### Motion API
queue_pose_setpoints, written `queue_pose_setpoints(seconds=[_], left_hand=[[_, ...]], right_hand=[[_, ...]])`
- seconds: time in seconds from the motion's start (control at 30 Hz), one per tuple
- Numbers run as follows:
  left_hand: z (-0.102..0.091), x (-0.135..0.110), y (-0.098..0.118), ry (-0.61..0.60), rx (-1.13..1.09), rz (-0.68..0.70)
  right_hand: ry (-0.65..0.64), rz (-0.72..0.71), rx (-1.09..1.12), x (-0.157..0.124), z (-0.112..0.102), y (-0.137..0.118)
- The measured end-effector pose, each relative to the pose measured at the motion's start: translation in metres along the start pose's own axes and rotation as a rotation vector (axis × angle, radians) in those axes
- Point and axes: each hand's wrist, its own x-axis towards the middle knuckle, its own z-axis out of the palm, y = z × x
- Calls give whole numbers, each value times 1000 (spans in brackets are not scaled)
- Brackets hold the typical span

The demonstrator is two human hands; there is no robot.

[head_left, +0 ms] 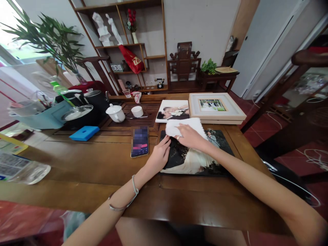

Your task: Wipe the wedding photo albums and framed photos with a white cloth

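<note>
A large dark photo print (202, 160) lies flat on the wooden table (102, 164) in front of me. My left hand (159, 155) rests on its left edge, fingers curled over the border and pressing it down. My right hand (189, 135) lies flat, fingers together, on a folded white cloth (179, 125) at the print's upper left corner. A phone (140, 141) with a lit screen lies just left of the print.
Behind the print lie another photo print (173, 110) and a white framed picture (215, 107). A tea tray holds a white teapot (115, 112) and cup (137, 111). A blue block (84, 133), black kettles (96, 99) and a clear plastic bag (28, 171) stand to the left.
</note>
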Motion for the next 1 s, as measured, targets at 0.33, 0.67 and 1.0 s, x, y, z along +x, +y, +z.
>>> queue_pose_setpoints(seconds=[0.33, 0.67, 1.0], left_hand=[[-3, 1, -1, 74, -42, -82], [-9, 5, -4, 299, -234, -230], [-11, 7, -7, 400, -510, -341]], right_hand=[[-95, -232, -101, -151, 18, -45], [-18, -35, -119, -34, 17, -31], [-119, -303, 116, -129, 6, -54]])
